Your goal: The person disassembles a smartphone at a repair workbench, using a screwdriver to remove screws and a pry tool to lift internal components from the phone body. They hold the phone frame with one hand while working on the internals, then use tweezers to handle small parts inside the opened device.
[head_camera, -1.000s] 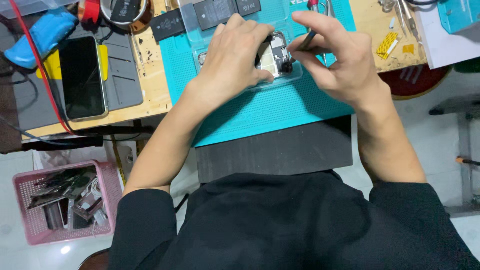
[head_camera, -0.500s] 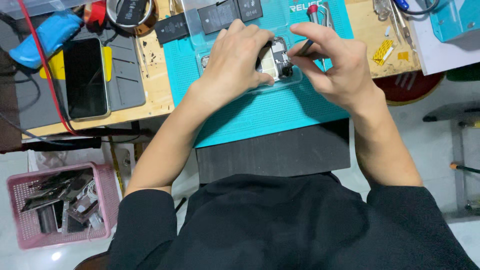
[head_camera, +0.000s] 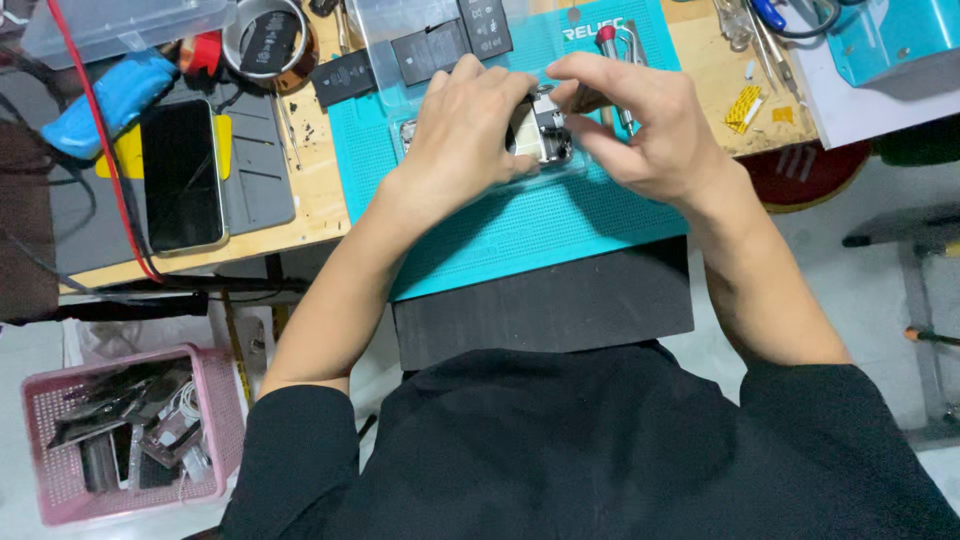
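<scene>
An opened phone [head_camera: 541, 140] with bare circuitry lies on a teal work mat [head_camera: 520, 230] on a wooden bench. My left hand [head_camera: 468, 135] lies over its left half and holds it down, hiding most of it. My right hand [head_camera: 640, 125] is at its right edge, thumb and forefinger pinched on a thin dark tool [head_camera: 590, 100] whose tip meets the phone's top right part. A red-capped screwdriver [head_camera: 612, 45] lies on the mat just behind my right hand.
A dark phone [head_camera: 182, 175] rests on a grey pad at the left, crossed by a red cable [head_camera: 105, 150]. Flat black batteries [head_camera: 430, 45], a tape roll [head_camera: 265, 40] and a blue tool [head_camera: 105, 100] line the back. A pink basket [head_camera: 130, 435] of parts stands on the floor.
My right hand has shifted left and up over the phone's top right corner with the tool. My left hand stays on the phone. The view has moved slightly.
</scene>
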A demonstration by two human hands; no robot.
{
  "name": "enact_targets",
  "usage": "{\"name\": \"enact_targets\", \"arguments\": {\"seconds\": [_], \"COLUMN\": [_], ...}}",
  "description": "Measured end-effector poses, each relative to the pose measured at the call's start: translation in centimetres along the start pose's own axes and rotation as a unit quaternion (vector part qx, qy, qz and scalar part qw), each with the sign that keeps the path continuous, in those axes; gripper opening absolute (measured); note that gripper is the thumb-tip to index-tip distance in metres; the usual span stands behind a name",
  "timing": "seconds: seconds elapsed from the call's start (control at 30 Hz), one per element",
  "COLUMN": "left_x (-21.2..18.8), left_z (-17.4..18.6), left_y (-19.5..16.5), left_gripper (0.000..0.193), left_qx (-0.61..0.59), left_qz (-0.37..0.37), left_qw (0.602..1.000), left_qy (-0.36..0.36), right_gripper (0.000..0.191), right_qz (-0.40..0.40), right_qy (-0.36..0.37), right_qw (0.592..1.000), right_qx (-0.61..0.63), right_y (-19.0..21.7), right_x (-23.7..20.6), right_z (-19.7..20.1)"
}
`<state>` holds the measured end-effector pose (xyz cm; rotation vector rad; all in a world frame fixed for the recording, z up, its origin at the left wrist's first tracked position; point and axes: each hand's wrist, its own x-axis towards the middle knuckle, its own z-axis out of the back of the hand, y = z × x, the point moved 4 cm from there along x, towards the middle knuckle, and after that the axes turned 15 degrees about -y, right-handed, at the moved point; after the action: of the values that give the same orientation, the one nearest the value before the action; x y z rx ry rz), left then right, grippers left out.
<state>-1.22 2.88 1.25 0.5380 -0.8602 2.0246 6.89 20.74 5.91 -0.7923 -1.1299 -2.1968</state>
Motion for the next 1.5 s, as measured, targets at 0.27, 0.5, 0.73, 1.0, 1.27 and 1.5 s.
{"name": "enact_targets", "arguments": {"seconds": [0.27,0.5,0.73,1.0,1.27,1.5], "left_x": [0.2,0.0,0.3,0.4,0.3,0.4], "left_z": [0.2,0.0,0.2,0.1,0.2,0.4], "left_y": [0.2,0.1,0.5,0.6,0.6,0.6], "left_gripper": [0.069,0.068,0.070,0.071,0.072,0.070], "left_qx": [-0.007,-0.012,-0.028,-0.014,-0.023,-0.029], "left_qz": [0.006,0.011,0.012,0.028,0.023,0.028], "left_qw": [1.000,1.000,1.000,0.999,0.999,0.999], "left_qy": [-0.001,-0.004,0.007,0.028,0.025,0.029], "right_gripper": [0.043,0.048,0.044,0.042,0.044,0.048], "right_qz": [0.024,-0.006,-0.007,0.008,0.005,0.014], "right_qy": [-0.040,-0.031,-0.031,-0.014,-0.010,-0.002], "right_qw": [0.995,0.997,0.998,0.998,0.997,0.997], "right_qx": [-0.085,-0.065,-0.062,-0.065,-0.077,-0.072], "right_y": [0.9,0.6,0.5,0.9,0.9,1.0], "right_x": [0.6,0.1,0.1,0.2,0.2,0.5], "right_z": [0.1,-0.1,-0.2,0.2,0.2,0.2]}}
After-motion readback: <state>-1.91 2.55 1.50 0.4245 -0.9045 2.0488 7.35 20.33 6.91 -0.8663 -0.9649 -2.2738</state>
